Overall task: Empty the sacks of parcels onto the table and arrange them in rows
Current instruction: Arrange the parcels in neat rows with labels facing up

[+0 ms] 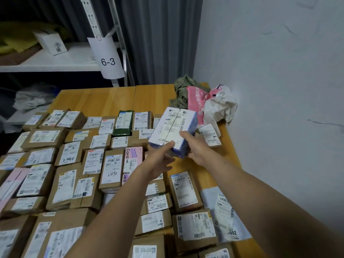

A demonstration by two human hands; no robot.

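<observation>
A person's two bare arms reach over a wooden table (pixel 104 97) whose left and near parts are covered with brown cardboard parcels (pixel 111 170) laid label-up in rough rows, touching or just beside one another. Both hands hold one white-and-blue box (pixel 174 131) raised above the far right end of those rows, tilted, its shipping label facing up. The left hand (pixel 160 161) grips the box's near end, thumb on top and fingers beneath. The right hand (pixel 197 149) grips the near right corner, thumb on the label face and fingers curled round the side. The box and hands hide whatever lies directly beneath them, and the two forearms cover part of the middle columns. Among the brown parcels lie a dark green parcel (pixel 123 122) in the far row and a pink box (pixel 133 161) just left of the left hand. A small white parcel (pixel 210 135) lies on the table just beyond the right hand. A pale grey mailer bag (pixel 223 213) lies flat near the right edge, beside the nearer parcels. The far right corner holds a crumpled heap: an olive sack (pixel 184 86), a pink bag (pixel 194 103) and a white bag (pixel 219 105), touching one another and lying against the wall (pixel 270 71). Behind the table stand a grey curtain (pixel 158 40) and a white shelf (pixel 55 62) with a hanging tag (pixel 108 58) reading 6-3.
</observation>
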